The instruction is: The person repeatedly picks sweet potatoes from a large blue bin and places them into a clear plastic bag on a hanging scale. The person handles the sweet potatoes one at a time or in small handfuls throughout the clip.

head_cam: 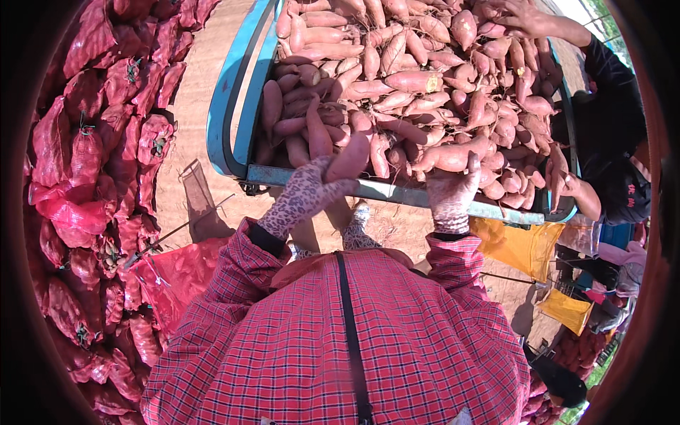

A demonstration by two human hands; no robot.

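My left hand (308,194), in a leopard-print glove, grips a sweet potato (348,158) over the near edge of a blue metal-framed cart (393,192). In a dirt-stained glove, my right hand (451,194) is around the underside of a long, lumpy sweet potato (451,155), its thumb up on the right side. Part of that grip is hidden. Beyond both hands a deep heap of loose sweet potatoes (393,90) fills the cart, many with thin roots attached.
Filled red mesh sacks (85,154) are piled at left. A red mesh bag (180,276) hangs by a thin rod beside my left arm. A co-worker's hand (571,188) holds a sweet potato at the cart's right; their other hand (523,18) touches the heap. Yellow bags (523,247) hang at right.
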